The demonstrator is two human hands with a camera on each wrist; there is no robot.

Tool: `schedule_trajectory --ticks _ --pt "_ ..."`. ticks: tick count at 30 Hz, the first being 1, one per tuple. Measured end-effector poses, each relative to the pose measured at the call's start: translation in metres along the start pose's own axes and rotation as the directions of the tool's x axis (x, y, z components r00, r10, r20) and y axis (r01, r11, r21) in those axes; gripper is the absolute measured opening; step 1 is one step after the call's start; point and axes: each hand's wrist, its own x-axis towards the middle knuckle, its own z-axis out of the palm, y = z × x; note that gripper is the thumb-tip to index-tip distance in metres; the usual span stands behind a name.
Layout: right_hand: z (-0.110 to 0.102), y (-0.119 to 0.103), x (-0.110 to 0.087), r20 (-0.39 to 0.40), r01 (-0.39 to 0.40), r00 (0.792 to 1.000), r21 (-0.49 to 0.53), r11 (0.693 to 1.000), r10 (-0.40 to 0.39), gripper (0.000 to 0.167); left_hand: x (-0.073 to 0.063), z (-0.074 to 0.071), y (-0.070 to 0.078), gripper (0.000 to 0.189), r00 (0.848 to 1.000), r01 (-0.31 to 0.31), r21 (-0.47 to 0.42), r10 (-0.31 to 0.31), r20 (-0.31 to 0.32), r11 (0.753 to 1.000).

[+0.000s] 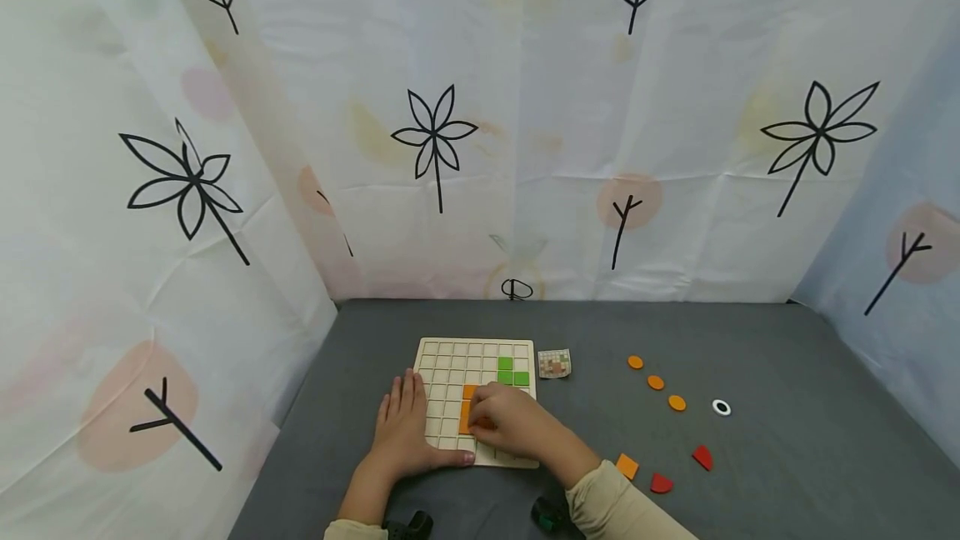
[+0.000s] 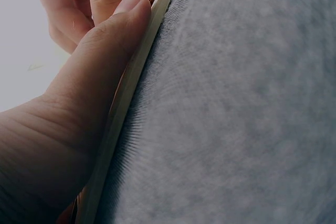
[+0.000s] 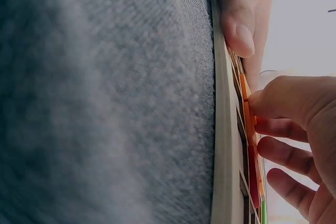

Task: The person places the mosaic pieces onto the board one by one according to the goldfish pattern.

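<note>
A pale wooden grid board lies flat on the grey table. My left hand rests on its left side with the fingers straight, and the left thumb lies along the near edge. Over the board's middle, my right hand pinches an orange tile between thumb and forefinger, right at the board's surface. Other orange tiles sit in the grid beside those fingers, partly covered by them. Green square tiles fill cells at the upper right. A red piece also shows low on the board in the right wrist view.
Right of the board lies a small patterned card. Farther right are several orange discs, a white ring with a dark centre, red quarter-round pieces and an orange square close to the right sleeve. A patterned curtain hangs behind.
</note>
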Motion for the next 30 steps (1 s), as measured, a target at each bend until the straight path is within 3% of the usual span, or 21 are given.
schedule_trajectory --ticks 6,19,30 --pt "0.001 -0.002 0.002 0.001 0.046 0.999 -0.05 0.998 -0.046 0.008 0.0 0.0 -0.001 0.165 1.0 -0.018 -0.029 0.017 -0.025 0.999" --pt "-0.003 -0.005 0.001 0.011 0.079 0.997 -0.097 0.992 -0.078 0.007 0.0 -0.003 -0.005 0.166 1.0 0.004 0.01 -0.005 0.029 1.0" --pt "-0.003 -0.004 -0.005 0.019 0.043 0.999 0.0 0.999 -0.043 0.008 0.001 -0.006 -0.016 0.171 0.999 -0.018 0.004 0.018 0.027 1.0"
